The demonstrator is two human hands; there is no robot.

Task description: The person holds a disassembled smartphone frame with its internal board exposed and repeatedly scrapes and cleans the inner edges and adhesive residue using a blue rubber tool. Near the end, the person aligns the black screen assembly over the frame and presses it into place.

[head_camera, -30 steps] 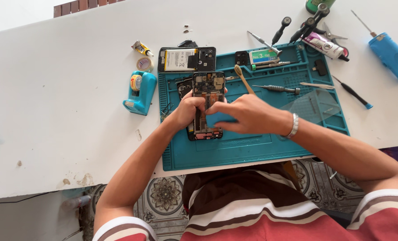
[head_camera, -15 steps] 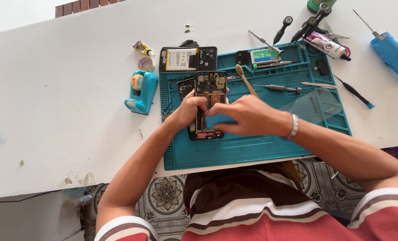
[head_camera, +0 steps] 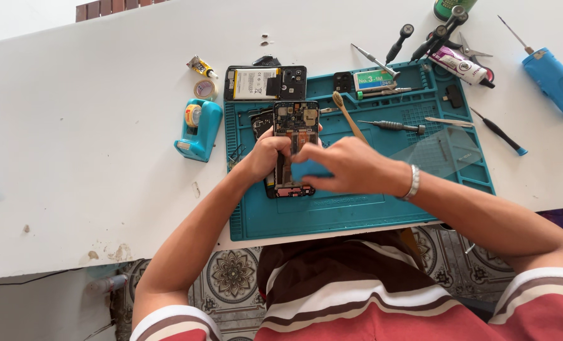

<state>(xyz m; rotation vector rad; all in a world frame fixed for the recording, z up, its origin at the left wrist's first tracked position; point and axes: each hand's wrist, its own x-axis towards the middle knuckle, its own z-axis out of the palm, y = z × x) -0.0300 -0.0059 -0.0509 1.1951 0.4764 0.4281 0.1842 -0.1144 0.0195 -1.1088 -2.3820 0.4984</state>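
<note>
An opened smartphone [head_camera: 296, 123] with its circuit boards bare lies lengthwise on a teal repair mat [head_camera: 332, 211]. My left hand [head_camera: 269, 155] grips the phone's left edge and steadies it. My right hand [head_camera: 345, 167] reaches over the phone's lower half and pinches a small blue flat tool [head_camera: 307, 169] against it. A silver bracelet [head_camera: 412, 182] sits on my right wrist. The phone's bottom end [head_camera: 289, 191] shows below my fingers.
A second opened phone with a white battery [head_camera: 264, 82] lies at the mat's top left. A teal tape dispenser [head_camera: 199, 129], a wooden brush [head_camera: 348, 113], screwdrivers [head_camera: 392, 125], a clear sheet [head_camera: 442, 151] and a blue electric tool [head_camera: 554, 72] lie around. The table's near edge runs just below the mat.
My right hand has shifted slightly left over the phone, and the blue tool between its fingers now shows more. The left hand keeps its grip.
</note>
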